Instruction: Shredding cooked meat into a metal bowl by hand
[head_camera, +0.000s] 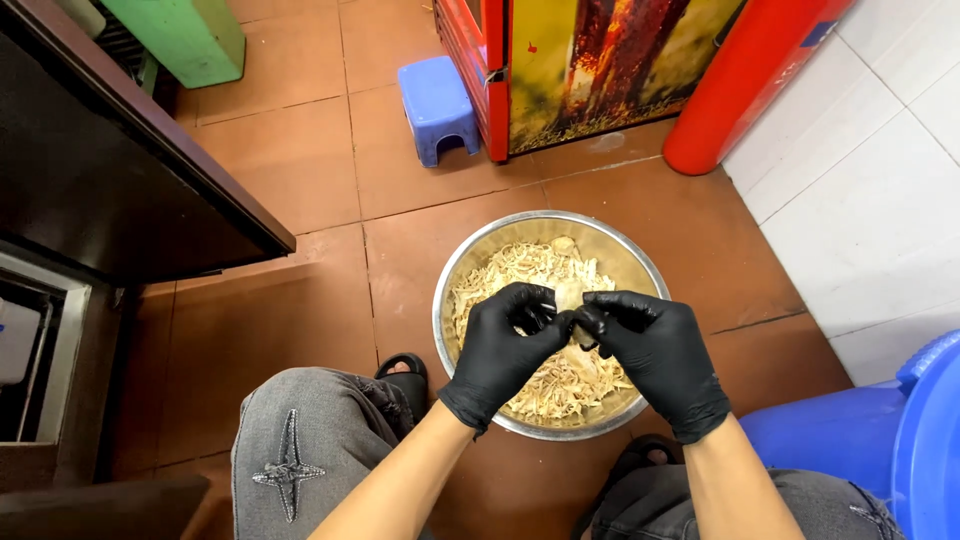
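Note:
A round steel bowl (640, 262) stands on the tiled floor between my feet, filled with pale shredded strips (520, 272). Above it, my left hand (505, 345) and my right hand (655, 355) both wear black gloves. Their fingertips meet over the bowl's middle and pinch one pale chunk (570, 297) between them. The part of the chunk under my fingers is hidden.
A small blue plastic stool (437, 105) stands ahead by a red-framed cabinet (490, 80). A red cylinder (745, 85) leans by the white tiled wall at right. A blue tub (900, 440) sits at my right, a dark counter (130, 170) at my left.

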